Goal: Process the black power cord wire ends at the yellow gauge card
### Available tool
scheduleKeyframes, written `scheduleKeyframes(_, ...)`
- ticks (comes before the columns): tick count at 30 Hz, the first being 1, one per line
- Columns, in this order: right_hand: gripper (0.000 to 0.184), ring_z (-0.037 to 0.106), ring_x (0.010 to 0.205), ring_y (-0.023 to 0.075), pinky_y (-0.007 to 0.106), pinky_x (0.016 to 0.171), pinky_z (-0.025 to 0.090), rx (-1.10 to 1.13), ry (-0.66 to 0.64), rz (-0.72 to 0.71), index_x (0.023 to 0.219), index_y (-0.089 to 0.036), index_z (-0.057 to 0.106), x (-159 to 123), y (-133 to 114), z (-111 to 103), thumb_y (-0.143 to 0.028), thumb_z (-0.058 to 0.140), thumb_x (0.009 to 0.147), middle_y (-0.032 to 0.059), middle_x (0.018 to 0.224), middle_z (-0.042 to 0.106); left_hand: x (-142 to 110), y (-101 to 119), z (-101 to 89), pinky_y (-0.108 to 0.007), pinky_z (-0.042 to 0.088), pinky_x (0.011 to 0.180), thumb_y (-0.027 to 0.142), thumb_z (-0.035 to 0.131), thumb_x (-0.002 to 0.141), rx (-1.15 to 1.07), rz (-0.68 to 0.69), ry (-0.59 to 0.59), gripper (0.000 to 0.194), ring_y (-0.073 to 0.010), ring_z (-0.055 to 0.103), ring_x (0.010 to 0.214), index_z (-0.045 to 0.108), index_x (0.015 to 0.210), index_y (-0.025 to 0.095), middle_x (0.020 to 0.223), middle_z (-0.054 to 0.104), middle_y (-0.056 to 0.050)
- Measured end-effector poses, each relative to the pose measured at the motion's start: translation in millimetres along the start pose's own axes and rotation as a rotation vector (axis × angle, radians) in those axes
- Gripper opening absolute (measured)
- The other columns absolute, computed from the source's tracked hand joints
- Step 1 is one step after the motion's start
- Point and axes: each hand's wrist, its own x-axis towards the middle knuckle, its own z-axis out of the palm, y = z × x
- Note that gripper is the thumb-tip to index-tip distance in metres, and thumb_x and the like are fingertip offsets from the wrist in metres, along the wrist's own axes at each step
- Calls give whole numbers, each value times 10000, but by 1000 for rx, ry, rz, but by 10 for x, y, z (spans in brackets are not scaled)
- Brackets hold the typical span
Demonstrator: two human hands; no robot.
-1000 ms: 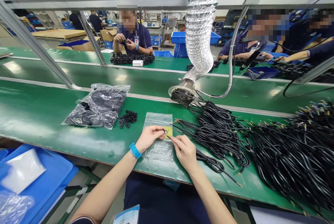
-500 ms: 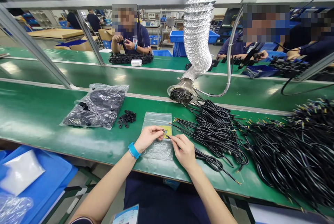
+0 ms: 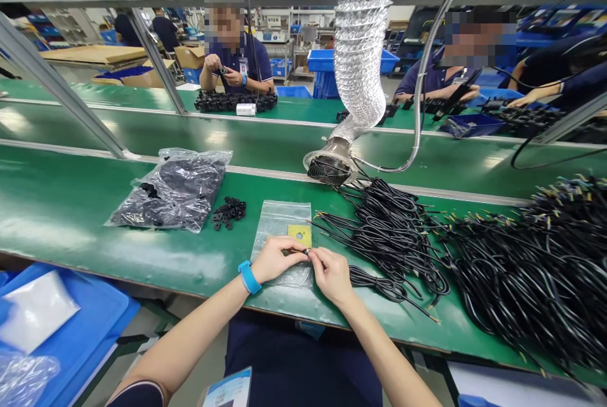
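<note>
My left hand (image 3: pixel 275 259), with a blue band (image 3: pixel 249 277) at its wrist, pinches a small black part (image 3: pixel 305 251), mostly covered by the fingers. Fingertip to fingertip with it, my right hand (image 3: pixel 332 274) is closed on the end of a black cable. The cable's bundled coil (image 3: pixel 377 282) lies on the bench just right of that hand. Under both hands is a clear plastic bag (image 3: pixel 271 220) with a yellow square piece (image 3: pixel 298 233) that has a round hole. Left of the bag is a small pile of black parts (image 3: pixel 229 212).
A clear bag of black parts (image 3: pixel 173 189) lies further left. Coiled black cables (image 3: pixel 389 224) and a larger cable heap (image 3: pixel 531 274) fill the right side. A fan (image 3: pixel 328 170) on a foil duct (image 3: pixel 367 34) hangs ahead. Co-workers (image 3: pixel 237 69) sit across the bench.
My hands have come closer together and a little nearer to me. More of the yellow piece now shows, and the cable end between my fingertips is now mostly covered.
</note>
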Motion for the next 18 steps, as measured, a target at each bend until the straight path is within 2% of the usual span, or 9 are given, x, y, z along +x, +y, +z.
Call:
scheduleKeyframes(4,357,589,557,137,235,537,417,66,-33,45,721,-190,638,2,20,2,-250,404,984,29,629,634,-3,1,59,-298,513,735,397,705,800,32,44,-29,199,-189,668,736,775,811,212,784,748,-57)
scheduleKeyframes(9,388,584,574,141,237,538,424,18,-48,74,748,-188,638,-2,-10,-13,-284,369,1011,26,638,608,13,-23,67,-298,508,719,400,696,809,48,39,14,206,-191,660,730,774,807,210,789,746,-62)
scheduleKeyframes(14,262,631,697,169,269,635,495,7,32,75,970,-188,675,-89,-78,-55,-252,423,998,55,770,661,-4,5,47,-296,513,697,415,707,793,36,7,26,210,-191,656,722,778,802,217,802,752,-60)
scheduleKeyframes(18,243,616,654,167,269,595,488,53,33,39,914,-190,683,-125,-57,-73,-222,450,977,46,720,645,-32,-20,73,-293,508,704,428,703,792,44,9,4,232,-191,659,731,778,805,208,790,749,-62)
